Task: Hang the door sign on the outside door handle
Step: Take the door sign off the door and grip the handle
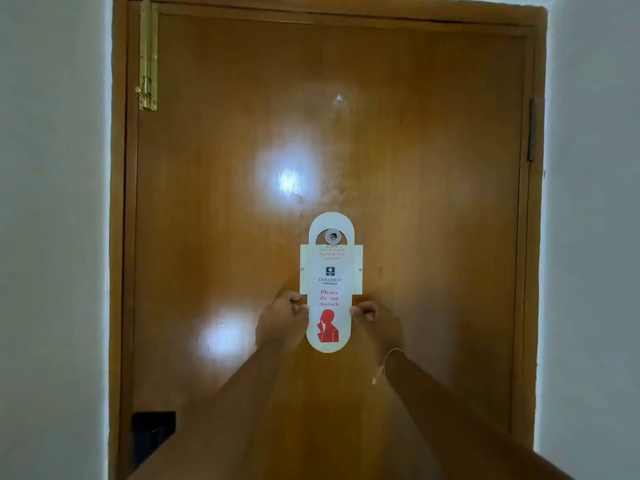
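A white door sign (329, 289) with red "Please do not disturb" lettering and a red figure is held upright against the brown wooden door (415, 202). The round hole at its top frames a small metal peephole (332, 236). My left hand (282, 323) pinches the sign's lower left edge. My right hand (375, 322) pinches its lower right edge. A dark lock plate (154, 434), partly hidden by my left forearm, sits at the door's lower left; no handle shape is clear there.
A brass slide bolt (148, 57) is mounted at the door's top left. A hinge (531, 129) shows on the right frame. White walls (52, 237) flank the door on both sides. A thin thread circles my right wrist (384, 362).
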